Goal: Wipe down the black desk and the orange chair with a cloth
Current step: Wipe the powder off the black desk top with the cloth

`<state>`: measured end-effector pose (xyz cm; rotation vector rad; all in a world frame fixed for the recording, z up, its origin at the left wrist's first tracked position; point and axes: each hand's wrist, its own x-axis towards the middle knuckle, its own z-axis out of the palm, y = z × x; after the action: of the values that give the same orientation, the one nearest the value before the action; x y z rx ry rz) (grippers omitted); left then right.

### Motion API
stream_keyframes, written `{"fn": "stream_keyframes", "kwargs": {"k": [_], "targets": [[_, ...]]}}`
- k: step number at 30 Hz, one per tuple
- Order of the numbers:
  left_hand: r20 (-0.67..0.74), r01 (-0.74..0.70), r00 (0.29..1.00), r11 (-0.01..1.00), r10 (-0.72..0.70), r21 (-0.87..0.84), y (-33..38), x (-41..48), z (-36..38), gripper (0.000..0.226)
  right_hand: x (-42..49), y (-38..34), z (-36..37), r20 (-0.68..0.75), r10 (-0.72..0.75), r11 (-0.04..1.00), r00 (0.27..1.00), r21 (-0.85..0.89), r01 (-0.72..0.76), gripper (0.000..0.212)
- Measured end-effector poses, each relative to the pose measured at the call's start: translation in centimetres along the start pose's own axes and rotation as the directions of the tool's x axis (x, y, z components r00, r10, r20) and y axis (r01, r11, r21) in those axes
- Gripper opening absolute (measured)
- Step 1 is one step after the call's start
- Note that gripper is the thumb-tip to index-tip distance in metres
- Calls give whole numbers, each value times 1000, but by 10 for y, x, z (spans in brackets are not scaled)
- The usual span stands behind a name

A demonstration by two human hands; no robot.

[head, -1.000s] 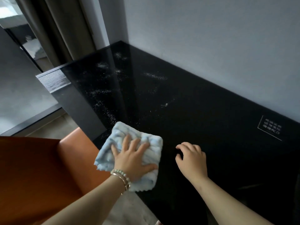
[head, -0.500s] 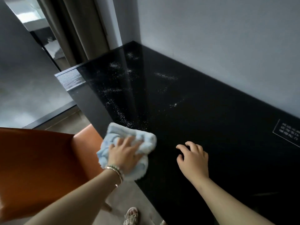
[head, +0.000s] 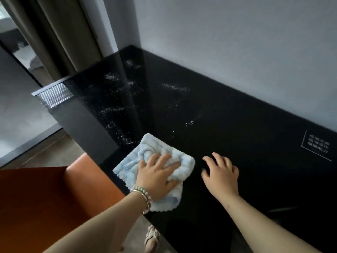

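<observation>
On the black desk [head: 237, 125], left hand [head: 156, 174] presses the cloth [head: 145, 152] flat; right hand [head: 221, 175] rests relaxed (far-right label [head: 318, 146] unreadable).

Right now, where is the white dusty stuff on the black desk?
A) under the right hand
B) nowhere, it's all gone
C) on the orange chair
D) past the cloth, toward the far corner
D: the white specks lie on the black desk beyond the blue cloth that the left hand presses, toward the far corner.
</observation>
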<state>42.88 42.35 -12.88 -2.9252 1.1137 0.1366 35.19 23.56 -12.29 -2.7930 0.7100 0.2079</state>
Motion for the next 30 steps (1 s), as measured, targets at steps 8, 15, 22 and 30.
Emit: {"fn": "stream_keyframes", "kwargs": {"k": [8,15,22,30], "targets": [[41,511,859,847,-511,-144,-111,45,-14,39,22,-22,1,-23,111,994,994,-13,-111,44],[3,86,996,991,-86,-104,-30,41,1,51,29,-37,-1,-75,229,973,970,57,-225,41],[116,382,923,914,-368,-136,-124,77,-29,43,22,-25,-5,-45,157,986,987,57,-154,42],[138,-204,967,975,216,-91,5,65,-6,60,21,-24,-3,-93,185,971,978,171,-168,48]]}}
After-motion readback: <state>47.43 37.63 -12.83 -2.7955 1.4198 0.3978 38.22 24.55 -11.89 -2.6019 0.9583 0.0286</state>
